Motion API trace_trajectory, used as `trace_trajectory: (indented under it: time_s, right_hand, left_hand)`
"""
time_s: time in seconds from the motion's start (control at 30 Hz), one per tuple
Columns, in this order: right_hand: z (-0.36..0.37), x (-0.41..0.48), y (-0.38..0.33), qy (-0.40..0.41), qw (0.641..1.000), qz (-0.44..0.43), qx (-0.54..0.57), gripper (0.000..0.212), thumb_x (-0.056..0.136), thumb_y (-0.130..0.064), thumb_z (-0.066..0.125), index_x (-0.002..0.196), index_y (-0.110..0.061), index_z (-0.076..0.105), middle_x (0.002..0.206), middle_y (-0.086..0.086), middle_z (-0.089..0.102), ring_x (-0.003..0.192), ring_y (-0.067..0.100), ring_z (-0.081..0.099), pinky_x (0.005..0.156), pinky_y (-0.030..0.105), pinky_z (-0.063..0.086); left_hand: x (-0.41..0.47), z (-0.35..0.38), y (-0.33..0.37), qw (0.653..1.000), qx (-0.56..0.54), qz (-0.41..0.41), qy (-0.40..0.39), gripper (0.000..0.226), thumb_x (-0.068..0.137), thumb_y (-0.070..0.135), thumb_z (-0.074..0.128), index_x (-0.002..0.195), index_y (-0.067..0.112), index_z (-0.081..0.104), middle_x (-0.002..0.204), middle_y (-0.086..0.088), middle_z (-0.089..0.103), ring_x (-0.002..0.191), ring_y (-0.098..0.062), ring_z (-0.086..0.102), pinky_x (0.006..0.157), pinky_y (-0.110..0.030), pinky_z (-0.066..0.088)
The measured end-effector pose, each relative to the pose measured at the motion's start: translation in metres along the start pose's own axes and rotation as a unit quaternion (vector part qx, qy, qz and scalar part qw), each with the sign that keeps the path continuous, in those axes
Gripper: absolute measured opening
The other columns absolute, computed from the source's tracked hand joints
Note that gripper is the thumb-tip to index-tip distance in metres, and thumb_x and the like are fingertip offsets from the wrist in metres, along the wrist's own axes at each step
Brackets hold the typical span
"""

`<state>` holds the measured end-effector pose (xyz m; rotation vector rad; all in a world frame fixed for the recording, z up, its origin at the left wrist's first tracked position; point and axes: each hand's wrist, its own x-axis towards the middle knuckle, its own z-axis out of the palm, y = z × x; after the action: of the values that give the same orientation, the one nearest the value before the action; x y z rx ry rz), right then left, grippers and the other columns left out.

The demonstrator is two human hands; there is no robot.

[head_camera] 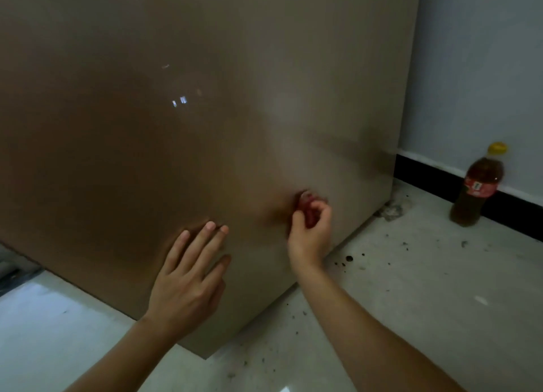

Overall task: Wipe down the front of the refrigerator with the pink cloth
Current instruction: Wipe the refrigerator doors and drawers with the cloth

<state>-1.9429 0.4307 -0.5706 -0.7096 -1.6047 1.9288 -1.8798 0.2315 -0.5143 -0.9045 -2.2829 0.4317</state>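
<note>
The refrigerator [182, 121] is a tall, glossy beige-brown panel that fills most of the head view. My right hand [310, 230] is shut on a small bunched pink cloth [305, 202] and presses it against the lower right part of the panel. Only a little of the cloth shows above my fingers. My left hand [191, 274] lies flat on the panel to the left of it, fingers spread and holding nothing. Both forearms reach in from the bottom of the view.
A plastic bottle [477, 189] of brown liquid with a yellow cap stands on the floor by the white wall at the right. The pale tiled floor [411, 289] has dark specks near the refrigerator's base. A black skirting strip [426, 171] runs along the wall.
</note>
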Motion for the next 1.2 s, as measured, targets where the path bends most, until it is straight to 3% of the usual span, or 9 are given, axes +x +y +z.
trace_trajectory:
  time_s: [0.17,0.33,0.57,0.73,0.83,0.93,1.03,1.1,1.2]
  right_hand:
    - [-0.034,-0.026,0.086,-0.147,0.971,0.167,-0.082,0.031,0.077,0.010,0.060,0.068,-0.018,0.050,0.081,0.005,0.060,0.080,0.022,0.057,0.068,0.026,0.044]
    - [-0.050,0.100,0.106,0.014,0.971,0.185,-0.150,0.014,0.074,-0.021,0.057,0.076,-0.035,0.060,0.090,0.003,0.069,0.077,0.029,0.066,0.072,0.045,0.058]
    - [-0.011,0.036,0.119,0.091,0.961,0.224,-0.135,0.024,0.086,-0.006,0.052,0.105,-0.019,0.055,0.117,0.010,0.061,0.099,0.030,0.059,0.087,0.035,0.047]
    - [-0.017,-0.062,0.116,-0.145,0.930,0.335,-0.036,0.031,0.080,0.013,0.051,0.078,-0.018,0.055,0.084,0.011,0.063,0.069,0.024,0.058,0.058,0.033,0.050]
    - [-0.033,-0.019,0.086,-0.091,0.967,0.238,-0.009,0.034,0.079,0.011,0.057,0.074,-0.022,0.060,0.090,0.010,0.065,0.069,0.021,0.060,0.047,0.023,0.049]
    - [-0.034,0.046,0.057,0.043,0.978,0.195,0.066,0.023,0.080,-0.004,0.063,0.076,-0.026,0.066,0.100,0.008,0.069,0.087,0.031,0.066,0.069,0.043,0.059]
    - [-0.007,0.017,0.044,0.078,0.982,0.164,0.055,0.023,0.083,-0.004,0.062,0.098,-0.022,0.066,0.106,0.002,0.066,0.098,0.022,0.062,0.091,0.034,0.051]
    - [0.013,-0.046,0.058,0.044,0.986,0.159,0.026,0.021,0.082,0.003,0.061,0.094,-0.015,0.062,0.100,0.008,0.064,0.097,0.027,0.061,0.089,0.036,0.049]
    - [0.014,-0.130,0.079,-0.170,0.961,0.211,0.051,0.037,0.075,0.016,0.056,0.070,-0.020,0.061,0.092,0.017,0.067,0.086,0.032,0.062,0.076,0.038,0.051]
  left_hand:
    - [0.000,0.006,0.001,0.999,0.022,-0.005,0.026,0.032,0.088,0.021,0.048,0.101,0.013,0.075,0.145,-0.013,0.044,0.142,-0.030,0.029,0.120,-0.046,0.013]
    - [0.001,0.015,0.002,0.997,0.048,-0.003,0.064,0.027,0.088,0.021,0.053,0.102,0.013,0.075,0.143,-0.012,0.047,0.144,-0.028,0.028,0.118,-0.047,0.017]
    - [0.002,0.018,0.002,0.995,0.066,0.000,0.075,0.026,0.085,0.020,0.057,0.101,0.014,0.075,0.142,-0.012,0.048,0.140,-0.029,0.033,0.118,-0.048,0.018]
    - [0.001,0.017,0.003,0.995,0.059,0.000,0.076,0.024,0.085,0.020,0.057,0.100,0.013,0.075,0.142,-0.013,0.047,0.140,-0.030,0.033,0.118,-0.049,0.018]
    - [0.001,0.013,0.002,0.997,0.045,0.005,0.055,0.026,0.087,0.020,0.053,0.100,0.012,0.074,0.144,-0.014,0.044,0.141,-0.032,0.032,0.119,-0.049,0.015]
    - [0.000,0.005,-0.001,1.000,0.027,0.006,0.014,0.028,0.087,0.022,0.052,0.102,0.011,0.073,0.146,-0.015,0.045,0.142,-0.032,0.030,0.120,-0.049,0.013]
    - [-0.007,-0.003,-0.003,1.000,0.008,0.006,-0.009,0.030,0.087,0.021,0.050,0.103,0.010,0.072,0.145,-0.016,0.046,0.142,-0.031,0.030,0.120,-0.048,0.014]
    - [-0.015,-0.008,-0.006,1.000,-0.001,0.009,-0.018,0.031,0.088,0.021,0.047,0.102,0.010,0.073,0.145,-0.016,0.046,0.142,-0.031,0.030,0.121,-0.048,0.014]
    - [-0.031,-0.016,-0.017,0.999,0.001,0.027,-0.034,0.033,0.091,0.021,0.043,0.098,0.009,0.073,0.144,-0.017,0.047,0.141,-0.030,0.031,0.121,-0.047,0.015]
